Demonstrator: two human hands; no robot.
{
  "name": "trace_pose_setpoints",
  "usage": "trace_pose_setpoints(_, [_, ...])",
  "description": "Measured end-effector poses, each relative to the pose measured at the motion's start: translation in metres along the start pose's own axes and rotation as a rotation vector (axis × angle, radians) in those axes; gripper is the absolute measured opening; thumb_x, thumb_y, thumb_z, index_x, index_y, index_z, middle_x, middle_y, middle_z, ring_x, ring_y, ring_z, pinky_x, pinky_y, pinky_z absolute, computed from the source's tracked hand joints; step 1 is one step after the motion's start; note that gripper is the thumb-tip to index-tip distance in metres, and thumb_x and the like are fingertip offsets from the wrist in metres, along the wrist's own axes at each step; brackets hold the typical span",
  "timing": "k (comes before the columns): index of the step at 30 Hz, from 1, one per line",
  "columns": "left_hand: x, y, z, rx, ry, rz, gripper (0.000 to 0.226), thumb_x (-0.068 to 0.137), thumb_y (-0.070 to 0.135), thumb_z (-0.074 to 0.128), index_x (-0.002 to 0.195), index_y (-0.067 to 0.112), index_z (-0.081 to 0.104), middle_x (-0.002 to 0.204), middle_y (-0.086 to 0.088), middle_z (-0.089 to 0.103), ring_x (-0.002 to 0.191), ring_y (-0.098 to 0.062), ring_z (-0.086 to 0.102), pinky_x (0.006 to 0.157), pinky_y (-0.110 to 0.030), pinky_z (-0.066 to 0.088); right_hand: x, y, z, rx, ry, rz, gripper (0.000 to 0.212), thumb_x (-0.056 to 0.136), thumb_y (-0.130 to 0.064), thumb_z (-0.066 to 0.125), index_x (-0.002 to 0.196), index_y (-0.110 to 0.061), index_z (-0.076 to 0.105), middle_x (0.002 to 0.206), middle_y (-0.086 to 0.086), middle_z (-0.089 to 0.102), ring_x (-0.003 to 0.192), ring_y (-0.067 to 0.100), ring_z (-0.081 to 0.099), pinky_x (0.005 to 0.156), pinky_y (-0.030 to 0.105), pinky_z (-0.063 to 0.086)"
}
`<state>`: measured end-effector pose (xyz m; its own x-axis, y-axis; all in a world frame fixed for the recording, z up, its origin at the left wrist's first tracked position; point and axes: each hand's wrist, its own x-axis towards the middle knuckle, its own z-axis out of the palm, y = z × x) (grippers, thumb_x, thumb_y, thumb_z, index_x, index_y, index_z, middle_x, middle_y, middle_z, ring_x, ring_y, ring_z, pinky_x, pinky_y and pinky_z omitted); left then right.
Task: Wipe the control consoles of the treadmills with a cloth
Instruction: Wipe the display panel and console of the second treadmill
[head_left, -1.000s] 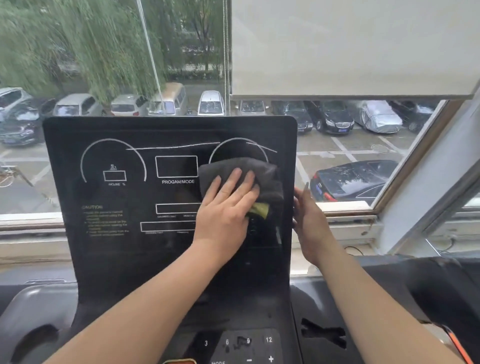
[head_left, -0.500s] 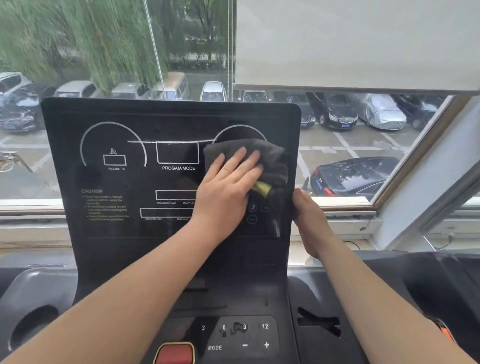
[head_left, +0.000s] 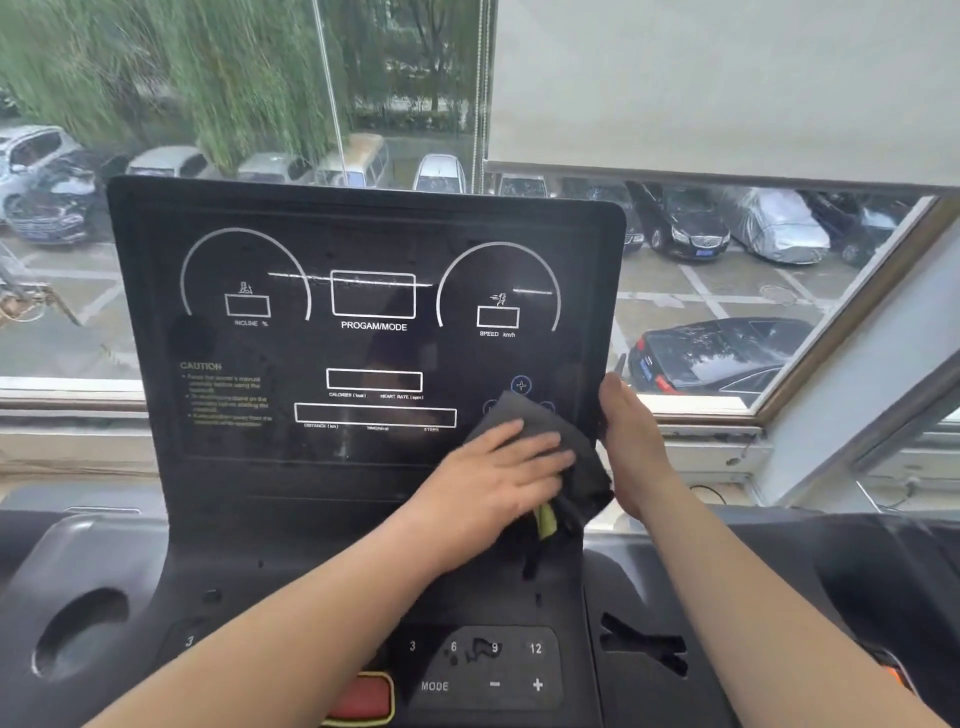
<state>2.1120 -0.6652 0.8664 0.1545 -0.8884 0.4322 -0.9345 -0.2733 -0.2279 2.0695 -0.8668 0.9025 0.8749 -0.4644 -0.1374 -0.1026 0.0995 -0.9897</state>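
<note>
Presently the rigid, glossy treadmill console (head_left: 363, 353) is gripped at its right edge by the right hand (head_left: 634, 441); the cloth (head_left: 587, 467), judged soft and limp, is pressed onto its lower-right buttons under the left hand (head_left: 498, 467), fingers flat.

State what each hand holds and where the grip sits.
Right hand grips the console by its right edge. Left hand only presses the cloth flat against the console's lower right, fingers straight.

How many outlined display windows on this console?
5 on the console: incline window upper left, PROGAM/MODE window top centre, speed window upper right, calories/heart-rate window mid centre, distance/time strip below it. The cloth may hide more.
</note>
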Motion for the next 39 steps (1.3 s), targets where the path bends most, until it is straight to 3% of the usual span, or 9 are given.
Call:
trace_pose_setpoints(3, [0.022,-0.021,-0.02,0.051,0.156,-0.177,0.04,0.097,0.007,0.047,0.126,0.021,0.07,0.154,0.004,0.055,0.148,-0.02,0.045,0.123,-0.046,0.031,-0.005,0.0,0.006,-0.036,0.052,-0.021,0.037,0.114,-0.038,0.033,0.101,-0.026,0.065,0.103,-0.007,0.072,0.083,-0.01,0.068,0.071,0.007,0.051])
trace_pose_setpoints(7, [0.025,-0.014,-0.021,0.005,0.251,-0.352,0.044,0.092,0.002,0.049,0.127,0.017,0.071,0.152,0.003,0.057,0.146,-0.021,0.048,0.121,-0.047,0.036,-0.007,-0.001,0.005,-0.086,0.077,-0.04,0.041,0.113,-0.041,0.032,0.103,-0.023,0.067,0.1,-0.007,0.075,0.084,-0.006,0.071,0.068,0.007,0.051])
trace_pose_setpoints(10, [0.004,0.012,-0.005,-0.077,0.21,-0.38,0.043,0.089,0.004,0.049,0.122,0.018,0.072,0.15,0.004,0.06,0.145,-0.021,0.049,0.121,-0.046,0.036,-0.007,0.002,0.008,-0.105,0.094,-0.037,0.058,0.101,-0.069,0.038,0.121,-0.023,0.068,0.119,-0.003,0.074,0.113,0.01,0.069,0.098,0.03,0.057])
trace_pose_setpoints(12, [-0.013,0.026,0.003,-0.112,0.153,-0.337,0.039,0.089,0.007,0.051,0.119,0.02,0.073,0.146,0.005,0.063,0.142,-0.018,0.052,0.121,-0.044,0.036,-0.009,0.009,0.011,-0.144,0.114,-0.047,0.086,0.087,-0.089,0.035,0.141,-0.027,0.059,0.14,-0.006,0.065,0.133,0.015,0.058,0.116,0.045,0.045])
trace_pose_setpoints(16, [-0.038,0.043,0.002,-0.203,0.104,-0.365,0.038,0.086,0.007,0.053,0.114,0.02,0.074,0.124,0.006,0.073,0.121,-0.018,0.066,0.106,-0.038,0.048,-0.017,0.004,0.021,-0.17,0.205,-0.055,0.065,0.103,-0.067,0.032,0.148,-0.026,0.054,0.143,-0.009,0.059,0.136,0.015,0.053,0.12,0.043,0.039])
trace_pose_setpoints(19, [-0.043,0.046,-0.004,-0.257,0.076,-0.46,0.04,0.081,0.008,0.055,0.115,0.018,0.074,0.114,0.004,0.075,0.107,-0.021,0.07,0.093,-0.036,0.054,-0.024,0.008,0.021,-0.181,0.23,0.021,0.067,0.097,-0.074,0.032,0.139,-0.029,0.061,0.136,-0.009,0.065,0.129,0.019,0.059,0.115,0.045,0.044])
trace_pose_setpoints(24, [-0.042,0.042,-0.014,-0.255,0.027,-0.526,0.043,0.078,0.01,0.052,0.115,0.018,0.073,0.101,0.005,0.076,0.089,-0.02,0.072,0.073,-0.031,0.057,-0.062,0.043,0.026,-0.25,0.279,0.055,0.053,0.111,-0.05,0.027,0.143,-0.019,0.056,0.129,-0.005,0.056,0.123,0.016,0.049,0.102,0.029,0.032])
trace_pose_setpoints(30, [-0.074,0.024,-0.023,-0.251,0.019,-0.579,0.045,0.08,0.012,0.045,0.115,0.019,0.073,0.102,0.004,0.075,0.091,-0.02,0.07,0.081,-0.03,0.052,-0.074,0.07,0.028,-0.337,0.302,0.109,0.034,0.11,-0.031,0.03,0.08,-0.027,0.044,0.083,-0.006,0.047,0.084,0.016,0.042,0.074,0.031,0.038])
trace_pose_setpoints(39, [-0.174,-0.041,-0.056,-0.222,-0.054,-0.786,0.045,0.08,0.007,0.052,0.121,0.015,0.07,0.112,0.0,0.075,0.101,-0.029,0.07,0.084,-0.04,0.057,-0.076,0.073,0.042,-0.464,0.392,0.084,0.042,0.112,-0.037,0.028,0.127,-0.01,0.057,0.119,0.0,0.056,0.11,0.015,0.047,0.096,0.028,0.03])
